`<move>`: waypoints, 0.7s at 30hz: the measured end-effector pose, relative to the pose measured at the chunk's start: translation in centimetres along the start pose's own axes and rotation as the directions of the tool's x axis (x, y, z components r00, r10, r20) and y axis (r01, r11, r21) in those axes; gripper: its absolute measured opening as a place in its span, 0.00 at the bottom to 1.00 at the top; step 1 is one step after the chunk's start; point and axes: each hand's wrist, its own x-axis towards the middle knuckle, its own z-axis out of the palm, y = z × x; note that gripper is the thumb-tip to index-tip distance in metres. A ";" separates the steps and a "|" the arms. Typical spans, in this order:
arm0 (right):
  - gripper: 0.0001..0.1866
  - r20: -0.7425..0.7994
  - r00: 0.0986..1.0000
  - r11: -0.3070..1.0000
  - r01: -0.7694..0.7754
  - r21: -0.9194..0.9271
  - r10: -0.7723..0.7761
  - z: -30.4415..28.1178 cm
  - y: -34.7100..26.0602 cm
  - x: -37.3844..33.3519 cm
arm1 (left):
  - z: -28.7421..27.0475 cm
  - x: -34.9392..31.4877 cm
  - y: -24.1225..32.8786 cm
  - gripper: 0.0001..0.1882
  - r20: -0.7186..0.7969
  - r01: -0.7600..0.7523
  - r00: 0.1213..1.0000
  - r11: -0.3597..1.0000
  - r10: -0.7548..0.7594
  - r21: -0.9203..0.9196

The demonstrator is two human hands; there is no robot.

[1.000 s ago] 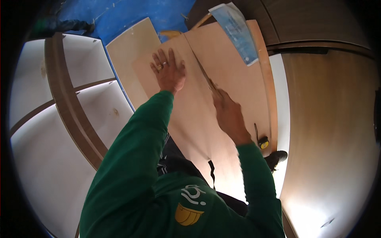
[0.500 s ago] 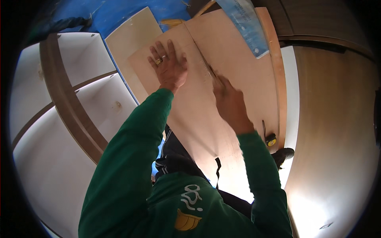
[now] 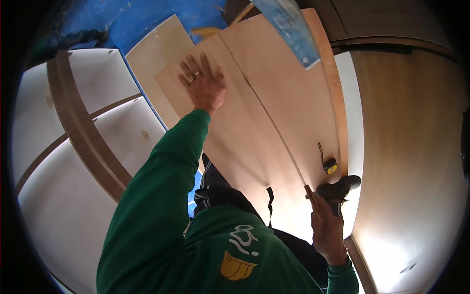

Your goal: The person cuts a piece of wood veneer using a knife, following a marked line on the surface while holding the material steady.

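A light-brown plywood sheet (image 3: 289, 98) spreads in front of me, crossed lengthwise by a thin dark cut line. My left hand (image 3: 205, 89) lies on its left part with fingers spread, a ring on one of them. At the near right end, my right hand (image 3: 327, 230) is closed around the brown handle of a handsaw (image 3: 280, 131). Its thin blade shows almost edge-on, and runs away from me along the line in the sheet.
A yellow-and-black tape measure (image 3: 330, 166) rests on the sheet near my black shoe (image 3: 342, 187). A blue-and-clear plastic packet (image 3: 298, 36) sits at the far edge. White-lined cabinet compartments (image 3: 100, 73) stand at left, a wooden panel (image 3: 411, 147) at right, blue floor covering (image 3: 152, 14) beyond.
My right hand has drawn the handsaw back toward me and to the right, from mid-sheet to the near end. My left hand keeps its place on the sheet.
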 end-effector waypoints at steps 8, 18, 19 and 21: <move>0.21 -0.196 0.907 0.919 0.390 0.058 -0.373 9.2 0.7 20.6 | 0.0 -0.5 0.1 0.42 -0.047 -0.017 0.999 0.999 0.020 0.045; 0.18 -0.190 0.901 0.919 0.365 -0.151 -0.389 3.0 4.0 3.6 | -0.3 -0.2 0.4 0.42 0.030 0.027 0.999 0.999 -0.028 0.025; 0.18 -0.128 0.976 0.983 0.167 -0.074 -0.175 1.7 4.1 1.3 | -0.2 -0.2 0.3 0.42 -0.014 0.008 1.000 1.000 -0.008 -0.004; 0.19 -0.062 0.990 0.991 0.128 -0.030 -0.130 0.8 3.9 0.4 | 0.3 -0.3 0.2 0.41 -0.012 0.016 1.000 1.000 -0.016 0.004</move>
